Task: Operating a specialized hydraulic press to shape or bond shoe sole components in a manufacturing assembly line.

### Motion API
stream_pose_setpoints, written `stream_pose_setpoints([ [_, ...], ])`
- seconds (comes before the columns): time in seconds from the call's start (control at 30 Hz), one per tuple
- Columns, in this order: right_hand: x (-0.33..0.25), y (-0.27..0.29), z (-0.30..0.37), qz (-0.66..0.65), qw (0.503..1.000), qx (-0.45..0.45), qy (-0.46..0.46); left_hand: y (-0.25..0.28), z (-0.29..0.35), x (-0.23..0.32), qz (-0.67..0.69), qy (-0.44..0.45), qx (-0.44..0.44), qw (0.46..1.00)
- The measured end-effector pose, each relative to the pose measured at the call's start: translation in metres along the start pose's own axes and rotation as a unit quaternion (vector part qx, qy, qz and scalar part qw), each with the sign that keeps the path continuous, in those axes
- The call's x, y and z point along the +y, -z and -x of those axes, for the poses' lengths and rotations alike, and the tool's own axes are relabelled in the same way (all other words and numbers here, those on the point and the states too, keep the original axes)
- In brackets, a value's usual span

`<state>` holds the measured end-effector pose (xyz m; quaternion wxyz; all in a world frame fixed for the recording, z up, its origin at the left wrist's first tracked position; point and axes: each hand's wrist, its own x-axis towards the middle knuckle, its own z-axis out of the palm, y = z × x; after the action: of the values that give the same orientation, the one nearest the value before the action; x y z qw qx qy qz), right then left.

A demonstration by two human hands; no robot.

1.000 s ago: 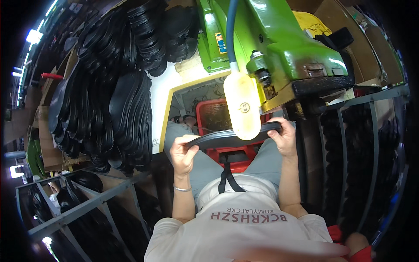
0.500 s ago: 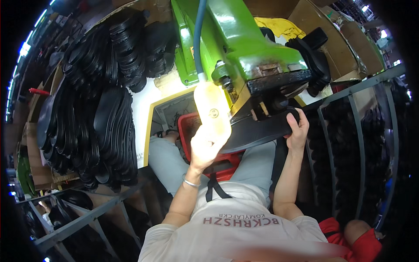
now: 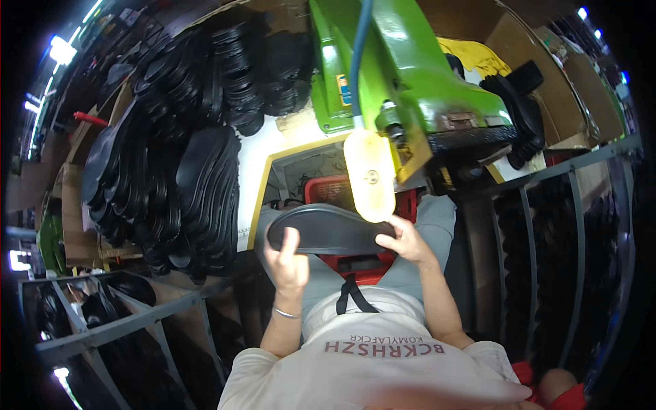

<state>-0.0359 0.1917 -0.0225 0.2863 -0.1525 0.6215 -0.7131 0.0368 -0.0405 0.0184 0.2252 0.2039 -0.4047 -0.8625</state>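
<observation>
Between my two hands I hold a black shoe sole [image 3: 328, 232] level above my lap. My left hand [image 3: 288, 263] grips its left, wider end, thumb on top and the other fingers out of sight below. At the right end my right hand [image 3: 408, 242] pinches it with the thumb on top. Just above that end hangs a bright yellow-white lamp [image 3: 371, 174], which covers a bit of the sole's far edge. Beyond the lamp stands a green machine [image 3: 437, 82] with a dark working head [image 3: 471, 147]; the sole is apart from it.
Tall stacks of black soles [image 3: 205, 191] cover the white table [image 3: 256, 164] at left. A red basket [image 3: 324, 188] sits below, between my legs. Metal racks [image 3: 574, 178] flank me on both sides. At far right stands a cardboard box [image 3: 560, 102] near a yellow cloth [image 3: 476, 56].
The sole has come away from the machine head, moving left and toward me. My left hand has shifted left out from behind the lamp; my right hand has come left and nearer.
</observation>
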Motion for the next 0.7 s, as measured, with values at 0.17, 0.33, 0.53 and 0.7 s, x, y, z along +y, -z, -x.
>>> stream_pose_setpoints([
  [0.17, 0.067, -0.004, 0.028, -0.117, 0.979, -0.043, -0.162, -0.038, 0.026, -0.038, -0.222, 0.007, -0.129, 0.966],
  [0.33, 0.051, -0.007, 0.032, -0.093, 0.995, 0.024, -0.03, -0.062, 0.014, -0.054, -0.387, -0.14, -0.299, 0.861],
  [0.53, -0.042, 0.02, 0.023, 0.076, 0.949, 0.249, 0.177, -0.089, 0.002, -0.043, -0.465, -0.245, -0.381, 0.761],
  [0.7, -0.041, 0.026, 0.024, 0.026, 0.93, 0.311, 0.193, -0.086, -0.003, -0.032, -0.446, -0.213, -0.312, 0.811],
])
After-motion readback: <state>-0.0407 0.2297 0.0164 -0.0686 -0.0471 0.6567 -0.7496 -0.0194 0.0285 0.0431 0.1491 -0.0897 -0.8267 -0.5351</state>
